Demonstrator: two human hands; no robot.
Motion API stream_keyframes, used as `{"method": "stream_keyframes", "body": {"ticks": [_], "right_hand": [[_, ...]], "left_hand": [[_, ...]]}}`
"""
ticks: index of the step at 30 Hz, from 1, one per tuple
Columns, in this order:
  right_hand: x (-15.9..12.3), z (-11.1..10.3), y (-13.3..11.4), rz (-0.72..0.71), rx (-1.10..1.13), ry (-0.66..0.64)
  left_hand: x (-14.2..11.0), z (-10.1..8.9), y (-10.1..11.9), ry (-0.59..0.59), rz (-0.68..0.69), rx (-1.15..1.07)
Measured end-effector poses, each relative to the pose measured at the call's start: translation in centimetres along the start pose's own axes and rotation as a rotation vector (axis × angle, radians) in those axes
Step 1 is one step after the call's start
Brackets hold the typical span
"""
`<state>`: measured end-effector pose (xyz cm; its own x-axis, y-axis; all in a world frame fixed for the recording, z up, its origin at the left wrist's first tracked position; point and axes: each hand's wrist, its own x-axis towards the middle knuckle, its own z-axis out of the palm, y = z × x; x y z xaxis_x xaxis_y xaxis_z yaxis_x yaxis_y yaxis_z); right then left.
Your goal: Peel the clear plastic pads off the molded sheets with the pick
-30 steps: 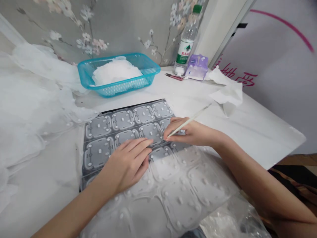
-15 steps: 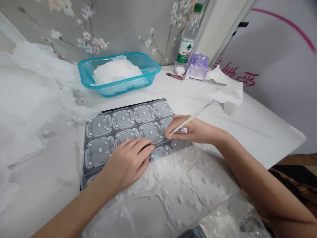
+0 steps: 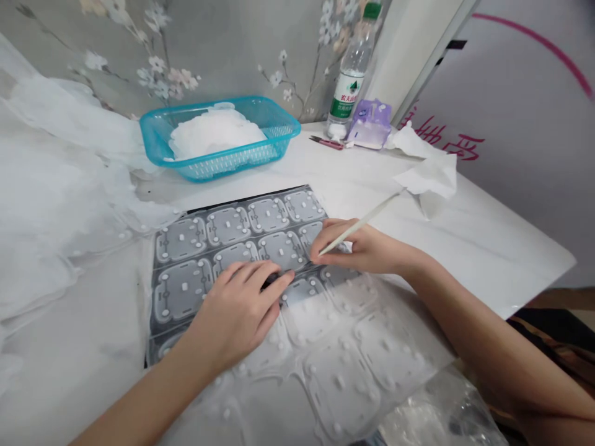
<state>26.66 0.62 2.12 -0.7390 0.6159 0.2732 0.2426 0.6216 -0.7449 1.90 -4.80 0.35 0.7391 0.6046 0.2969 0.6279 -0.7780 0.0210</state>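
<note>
A translucent sheet of moulded rounded-square shapes (image 3: 281,251) lies on a dark board (image 3: 181,322), with its near half hanging past the board toward me. My left hand (image 3: 244,300) rests on the sheet near the middle, palm down, fingers stretched and slightly apart. To its right, my right hand (image 3: 367,244) grips a thin pale stick (image 3: 357,224) like a pen. The stick's upper end slants up to the right. Its lower tip sits by my fingertips, close to a line between two rows of shapes; whether it touches the sheet I cannot tell.
A blue plastic basket (image 3: 153,139) holding white translucent pieces (image 3: 216,133) stands behind the board. White sheets (image 3: 60,186) pile up at left. At the back right are a water bottle (image 3: 348,87), red-handled snips (image 3: 328,142), a purple tissue pack (image 3: 370,124) and crumpled paper (image 3: 430,173).
The left index finger has stretched a little further right, away from the middle finger. My right hand and the stick have hardly moved; the view has shifted slightly.
</note>
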Motion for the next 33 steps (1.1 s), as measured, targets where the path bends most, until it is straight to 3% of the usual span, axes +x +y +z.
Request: {"method": "stream_keyframes", "body": {"ticks": [9, 14, 23, 33], "right_hand": [[0.4, 1.1, 0.4, -0.001, 0.01, -0.011], [0.3, 0.4, 0.0, 0.04, -0.052, -0.068], [0.0, -0.4, -0.2, 0.068, -0.018, -0.005], [0.4, 1.0, 0.4, 0.026, -0.001, -0.037]], "left_hand": [[0.1, 0.0, 0.4, -0.004, -0.023, -0.014], [0.1, 0.1, 0.4, 0.004, -0.035, -0.014], [0.0, 0.2, 0.6, -0.005, -0.076, -0.019], [-0.1, 0.2, 0.8, -0.043, -0.108, -0.059]]}}
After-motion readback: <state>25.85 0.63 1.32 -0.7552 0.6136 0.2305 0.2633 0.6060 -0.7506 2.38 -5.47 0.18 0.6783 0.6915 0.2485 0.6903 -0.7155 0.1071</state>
